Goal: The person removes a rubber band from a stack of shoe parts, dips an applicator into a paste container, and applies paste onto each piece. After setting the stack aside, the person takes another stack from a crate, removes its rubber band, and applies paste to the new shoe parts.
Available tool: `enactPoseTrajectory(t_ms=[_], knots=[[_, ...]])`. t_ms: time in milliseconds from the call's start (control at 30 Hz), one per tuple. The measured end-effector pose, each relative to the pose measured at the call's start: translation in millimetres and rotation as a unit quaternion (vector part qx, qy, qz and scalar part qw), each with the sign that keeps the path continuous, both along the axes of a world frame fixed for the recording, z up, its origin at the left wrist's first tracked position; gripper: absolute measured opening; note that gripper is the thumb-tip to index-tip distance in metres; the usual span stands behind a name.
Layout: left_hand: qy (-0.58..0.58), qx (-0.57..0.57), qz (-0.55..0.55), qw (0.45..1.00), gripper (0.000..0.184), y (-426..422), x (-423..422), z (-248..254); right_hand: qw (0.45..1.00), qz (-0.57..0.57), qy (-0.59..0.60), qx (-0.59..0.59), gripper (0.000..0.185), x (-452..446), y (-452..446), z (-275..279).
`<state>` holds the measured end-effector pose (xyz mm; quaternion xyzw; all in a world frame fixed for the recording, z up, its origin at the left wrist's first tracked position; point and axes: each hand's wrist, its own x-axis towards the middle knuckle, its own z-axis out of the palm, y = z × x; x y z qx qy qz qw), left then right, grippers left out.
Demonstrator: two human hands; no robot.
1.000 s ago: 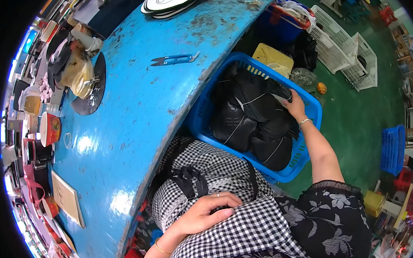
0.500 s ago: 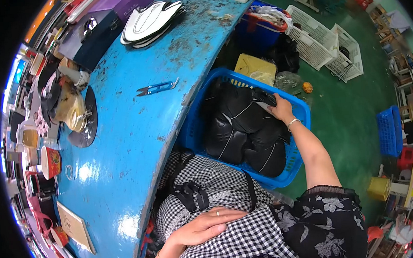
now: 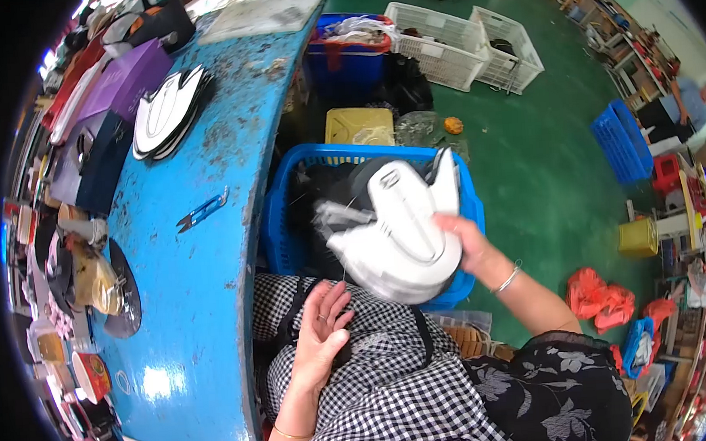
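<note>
The right hand (image 3: 472, 247) grips a bundle of white cut pieces (image 3: 406, 225) above the blue basket (image 3: 274, 225); black pieces (image 3: 307, 203) remain inside. The left hand (image 3: 318, 340) is open, near the bundle. Earlier, the right hand reached among black bundles and the left lay on the checked apron (image 3: 404, 395).

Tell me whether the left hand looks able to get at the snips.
Probably yes: the left hand looks open and empty beside the table, and only the table's edge and bare top seem to lie between it and the snips.
</note>
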<state>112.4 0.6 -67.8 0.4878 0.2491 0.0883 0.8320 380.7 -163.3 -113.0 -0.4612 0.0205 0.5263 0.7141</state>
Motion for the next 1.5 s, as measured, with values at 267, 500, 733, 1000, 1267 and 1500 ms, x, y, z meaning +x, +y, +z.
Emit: enactPoseTrajectory(t_ms=[267, 500, 733, 1000, 1267, 1500], knots=[[0.071, -0.027, 0.121, 0.990, 0.075, -13, -26, 7, 0.991, 0.059, -0.070, 0.100, 0.058, -124, 19, 31], [0.005, -0.135, 0.172, 0.976, 0.074, 5, -21, 4, 0.960, 0.134, -0.212, 0.125, 0.071, -124, 21, 50], [-0.073, -0.202, 0.109, 0.970, 0.077, 17, -57, -20, 0.900, 0.223, -0.322, 0.189, 0.093, -124, 4, 47], [-0.097, -0.254, 0.110, 0.956, 0.078, 10, -65, -25, 0.804, 0.099, -0.552, 0.200, 0.031, -115, 1, 75], [-0.108, -0.223, 0.122, 0.961, 0.077, 1, -73, -27, 0.691, 0.125, -0.675, 0.228, 0.028, -112, 6, 88], [-0.096, -0.249, 0.140, 0.954, 0.074, 5, -78, -53, 0.696, 0.184, -0.645, 0.259, 0.016, -115, 2, 79]])
